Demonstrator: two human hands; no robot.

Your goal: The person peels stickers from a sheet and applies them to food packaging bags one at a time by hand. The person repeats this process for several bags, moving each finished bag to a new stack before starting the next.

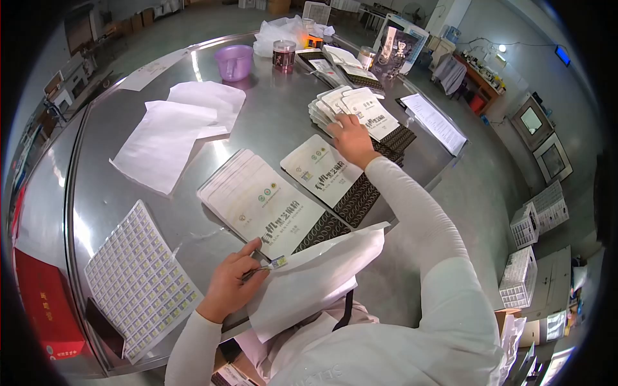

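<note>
My left hand (235,283) is closed around slim metal tweezers (253,273), with a small printed sticker (279,262) at their tip. Just beyond it lies a neat stack of white and black pouches (261,199), printed as black sesame powder. A single pouch (322,168) lies to the right of that stack. My right hand (351,138) reaches over its upper edge, fingers apart and resting at a fanned pile of similar pouches (370,112). The fingertips are partly hidden against the pile. A sheet of small stickers (141,283) lies left of my left hand.
White paper sheets (164,138) lie on the metal table (257,109), and another white sheet (315,276) curls over the near edge. Farther back are a purple cup (234,63), a jar (284,55) and a plastic bag (278,35). A clipboard (434,122) lies near the right edge.
</note>
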